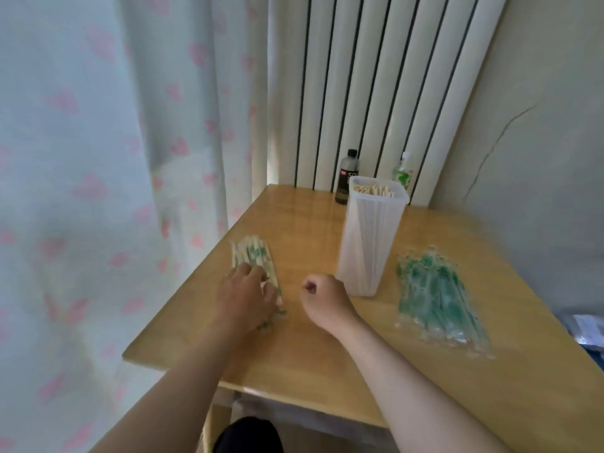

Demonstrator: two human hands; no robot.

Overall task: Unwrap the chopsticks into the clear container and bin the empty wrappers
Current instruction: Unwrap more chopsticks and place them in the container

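Chopsticks, wrapped (253, 259): a loose pile of pale sticks in green-printed sleeves, lying at about 9 o'clock on the surface, close to its left edge.
Left grip (246, 299): lies on top of the near end of that pile, fingers bent down over the sticks. Motion blur hides whether they pinch one or only rest there, so I cannot tell.
Right grip (323, 297): curled into a loose fist with the thumb tucked against the fingers. Nothing shows inside it. It sits over the middle of the surface, between the pile and the container, apart from both.
Clear container (372, 237): tall, ribbed and translucent, standing upright at about 1 o'clock from the right grip.
Bare chopsticks (374, 190): stand on end inside the container, their tips showing at its open mouth.
Empty wrappers (438, 299): a spread heap of clear film with green print at 3 o'clock on the surface, just right of the container.
Dark bottle (348, 176): black-capped and upright at 12 o'clock, behind the container.
Green-labelled bottle (403, 173): behind the container's right corner, partly hidden.
Surface (310, 361): light wood, glossy.
Radiator (376, 76): white ribs behind the far edge.
Curtain (98, 158): pale with pink shapes, hanging along the 9 o'clock side.
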